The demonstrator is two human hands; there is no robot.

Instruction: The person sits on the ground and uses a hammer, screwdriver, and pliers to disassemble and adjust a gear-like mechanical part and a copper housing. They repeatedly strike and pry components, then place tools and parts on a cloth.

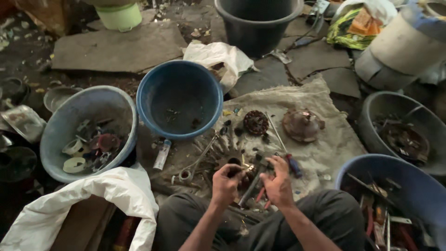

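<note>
My left hand [226, 182] and my right hand [277, 181] are close together above my knees, both closed around a small dark motor part with copper windings [247, 173]. A metal rod-like tool [251, 187] angles down between the hands. On the sackcloth [320, 148] just beyond lie a round wound rotor [256, 122], a rusty domed motor cover [302, 124], a screwdriver with a red and blue handle [291, 163] and a wrench [197, 162].
A blue bucket [179, 100] stands ahead, a pale blue tub [88, 132] of tape rolls and parts to the left, a blue tub [395, 195] of hand tools at right, a grey tub [402, 132] beyond it. A white sack [88, 204] lies at my left knee.
</note>
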